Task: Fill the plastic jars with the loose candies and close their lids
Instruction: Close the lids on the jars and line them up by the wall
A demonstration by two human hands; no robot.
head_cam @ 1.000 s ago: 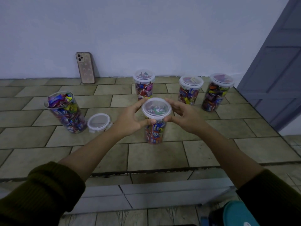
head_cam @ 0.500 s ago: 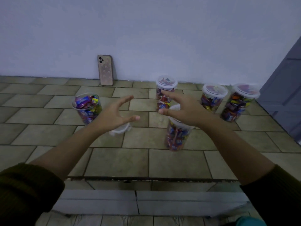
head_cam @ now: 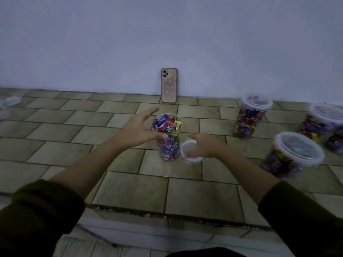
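**A:** What's at the far left?

**B:** A clear plastic thing on the floor, too blurred to name.

**A:** And the left hand?

**B:** The left hand is spread wide at the left side of the open jar. Its fingers are straight and reach past the rim. The thumb tip lies across the jar's front wall. Nothing is clasped.

**A:** Where does that jar stand?

**B:** Upright on the floor, mid-frame, in front of a phone that leans on the wall. Candies fill it to the brim.

**A:** The lid?

**B:** The lid lies flat on the floor just right of the jar. I can't tell if the two touch.

**A:** The right hand?

**B:** The right hand is palm-down over the lid's right part, fingers loosely bent, the index finger pointing toward the jar. I can't tell whether it has hold of the lid.

**A:** Further right?

**B:** Lidded jars full of candies, well apart from both hands. The far jar is near the wall and the near jar is closest to the person. The edge jar is at the frame's right side, with another beside it partly cut off.
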